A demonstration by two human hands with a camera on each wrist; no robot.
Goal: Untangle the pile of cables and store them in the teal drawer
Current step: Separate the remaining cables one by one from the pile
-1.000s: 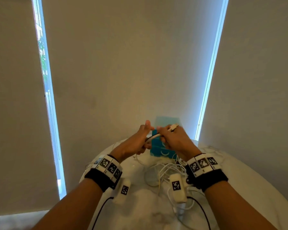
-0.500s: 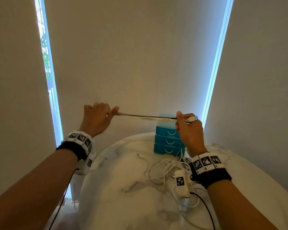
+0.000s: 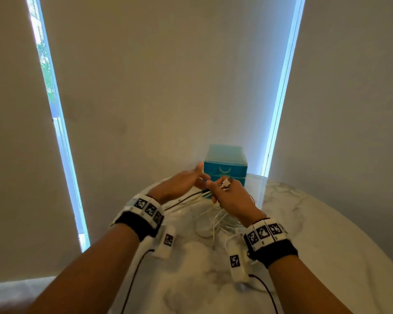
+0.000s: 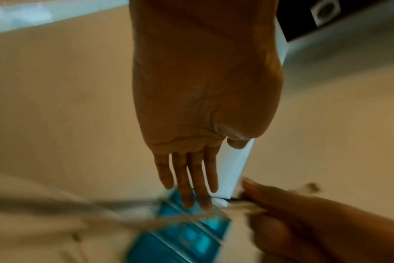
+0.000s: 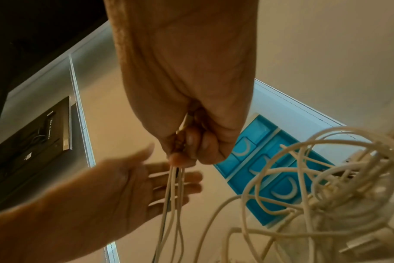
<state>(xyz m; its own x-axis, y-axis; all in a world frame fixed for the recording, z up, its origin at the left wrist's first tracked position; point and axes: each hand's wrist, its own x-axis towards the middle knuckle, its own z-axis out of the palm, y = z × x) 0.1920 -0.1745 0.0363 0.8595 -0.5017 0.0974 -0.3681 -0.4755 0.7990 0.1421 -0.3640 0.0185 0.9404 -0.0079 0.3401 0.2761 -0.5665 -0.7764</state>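
Fingers (image 5: 187,142) of right hand (image 3: 233,198) pinch thin white and dark cable strands (image 5: 172,195); left hand (image 3: 182,184), spread flat, has released its stretch and returned — folding likely next.

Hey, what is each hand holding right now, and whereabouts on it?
Right hand grips a bundle of cable strands near its connector end. Left hand is flat beside the strands and holds nothing.

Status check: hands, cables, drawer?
Right hand grips a folded cable. Left hand open beside it. Pile still tangled on table. Drawers shut.
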